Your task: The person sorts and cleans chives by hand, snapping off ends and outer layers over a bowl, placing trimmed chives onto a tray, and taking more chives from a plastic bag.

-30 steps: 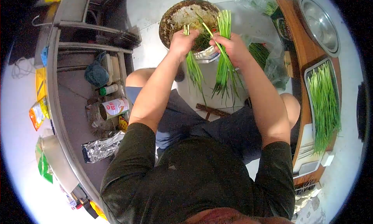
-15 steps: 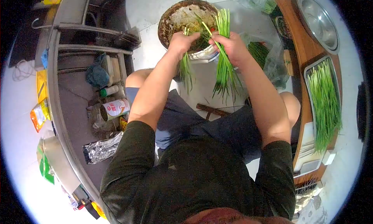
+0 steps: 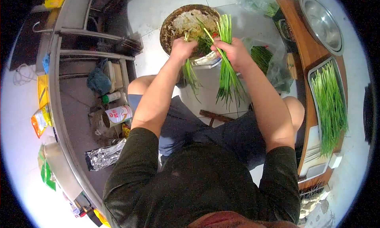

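Closed around a thin bunch of garlic chives [image 3: 190, 74], my left hand [image 3: 183, 49] is over the near left part of a rusty round bucket [image 3: 190, 15]. My right hand [image 3: 234, 53] grips a thicker bunch of chives [image 3: 225, 30], pale stalks pointing away and dark green leaf tips hanging toward my knees. One stalk slants out from that bunch toward the left hand. Green scraps [image 3: 204, 44] and a bit of red lie inside the bucket between the hands.
A metal tray [image 3: 312, 75] of chives sits on the wooden board [image 3: 303, 46] at right, below a steel basin [image 3: 322, 24]. More chives [image 3: 261, 58] lie in a plastic bag [image 3: 279, 66]. At left, a shelf [image 3: 75, 105] holds a tin can [image 3: 118, 115] and foil [image 3: 106, 155].
The whole view has shifted slightly. Both hands still hold their bunches over the bucket; the left fingers look curled in more.
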A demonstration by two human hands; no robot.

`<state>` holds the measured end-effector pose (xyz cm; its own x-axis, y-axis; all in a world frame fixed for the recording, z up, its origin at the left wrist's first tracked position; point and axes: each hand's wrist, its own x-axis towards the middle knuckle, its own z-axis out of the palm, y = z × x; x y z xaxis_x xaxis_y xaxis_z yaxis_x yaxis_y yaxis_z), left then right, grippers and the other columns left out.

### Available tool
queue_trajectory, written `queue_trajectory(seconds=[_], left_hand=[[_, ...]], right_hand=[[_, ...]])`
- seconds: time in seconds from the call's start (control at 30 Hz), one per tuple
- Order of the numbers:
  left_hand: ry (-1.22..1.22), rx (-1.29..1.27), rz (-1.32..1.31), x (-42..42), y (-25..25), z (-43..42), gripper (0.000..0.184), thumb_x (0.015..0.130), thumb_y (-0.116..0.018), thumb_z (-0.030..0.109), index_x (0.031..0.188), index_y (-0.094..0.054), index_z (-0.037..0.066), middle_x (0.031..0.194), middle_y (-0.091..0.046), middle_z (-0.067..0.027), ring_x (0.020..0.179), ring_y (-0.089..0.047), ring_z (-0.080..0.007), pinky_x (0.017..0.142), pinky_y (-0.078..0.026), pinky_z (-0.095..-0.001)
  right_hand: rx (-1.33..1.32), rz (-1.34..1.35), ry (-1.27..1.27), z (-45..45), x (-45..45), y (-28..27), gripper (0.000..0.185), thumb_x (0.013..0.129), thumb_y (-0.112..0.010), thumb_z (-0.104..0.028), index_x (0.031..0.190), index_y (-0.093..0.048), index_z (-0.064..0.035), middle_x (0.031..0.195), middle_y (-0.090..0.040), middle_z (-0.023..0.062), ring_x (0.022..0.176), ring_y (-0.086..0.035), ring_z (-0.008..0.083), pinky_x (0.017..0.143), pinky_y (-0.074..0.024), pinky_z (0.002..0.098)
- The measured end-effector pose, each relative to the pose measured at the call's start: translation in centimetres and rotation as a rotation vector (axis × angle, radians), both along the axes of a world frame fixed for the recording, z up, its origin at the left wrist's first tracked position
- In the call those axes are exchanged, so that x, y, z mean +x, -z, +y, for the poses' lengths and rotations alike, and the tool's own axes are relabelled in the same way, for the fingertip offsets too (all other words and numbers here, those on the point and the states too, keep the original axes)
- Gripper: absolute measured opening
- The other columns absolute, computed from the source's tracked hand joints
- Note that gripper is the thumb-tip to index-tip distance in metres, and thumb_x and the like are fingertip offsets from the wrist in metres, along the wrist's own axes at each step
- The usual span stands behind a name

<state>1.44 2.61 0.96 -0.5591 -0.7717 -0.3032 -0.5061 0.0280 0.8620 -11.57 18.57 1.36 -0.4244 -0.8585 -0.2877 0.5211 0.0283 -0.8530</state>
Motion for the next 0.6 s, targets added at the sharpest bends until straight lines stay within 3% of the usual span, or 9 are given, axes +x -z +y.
queue_trajectory(seconds=[0.13, 0.17, 0.3, 0.5, 0.6], left_hand=[[0.094, 0.003, 0.014, 0.1, 0.6, -0.4, 0.02, 0.075, -0.076, 0.017, 0.079, -0.062, 0.003, 0.07, -0.059, -0.0016, 0.064, -0.053, -0.0125, 0.06, -0.043, -0.029], [0.137, -0.06, -0.134, 0.2, 0.7, -0.8, 0.023, 0.078, -0.074, 0.022, 0.084, -0.065, 0.002, 0.073, -0.062, -0.0036, 0.065, -0.055, -0.0131, 0.062, -0.045, -0.0302], [0.065, -0.037, -0.211, -0.2, -1.2, 0.2, 0.034, 0.084, -0.067, 0.032, 0.094, -0.067, -0.001, 0.073, -0.064, -0.0058, 0.064, -0.055, -0.0145, 0.062, -0.045, -0.0331], [0.132, -0.135, -0.19, 0.3, -0.3, -0.4, 0.023, 0.085, -0.062, 0.021, 0.09, -0.067, -0.001, 0.071, -0.063, -0.0075, 0.064, -0.055, -0.0176, 0.063, -0.045, -0.0327], [0.093, 0.009, -0.079, 0.5, 0.9, -0.9, 0.027, 0.087, -0.062, 0.026, 0.098, -0.068, 0.002, 0.067, -0.059, -0.0036, 0.059, -0.052, -0.0141, 0.058, -0.044, -0.0318]], right_hand=[[-0.007, -0.054, 0.013, 0.0, 0.1, -0.5, 0.023, 0.084, -0.066, -0.014, 0.101, -0.06, 0.0013, 0.083, -0.065, 0.0119, 0.066, -0.056, 0.014, 0.062, -0.0447, 0.0265], [-0.009, -0.05, 0.013, -0.1, 0.0, -0.3, 0.023, 0.084, -0.066, -0.014, 0.101, -0.06, 0.0012, 0.083, -0.065, 0.0118, 0.066, -0.056, 0.014, 0.062, -0.0448, 0.0265], [-0.013, -0.034, -0.001, 0.0, 0.0, -0.2, 0.022, 0.085, -0.065, -0.013, 0.101, -0.06, 0.0011, 0.083, -0.065, 0.0113, 0.066, -0.057, 0.0139, 0.062, -0.0448, 0.0265], [-0.013, -0.047, -0.003, 0.0, 0.0, 0.0, 0.022, 0.084, -0.065, -0.012, 0.101, -0.06, 0.001, 0.084, -0.064, 0.0114, 0.066, -0.056, 0.0137, 0.063, -0.0447, 0.0266], [-0.026, -0.057, -0.001, 0.0, 0.1, 0.0, 0.022, 0.084, -0.065, -0.012, 0.101, -0.06, 0.0012, 0.085, -0.064, 0.0117, 0.065, -0.056, 0.0138, 0.063, -0.0446, 0.0266]])
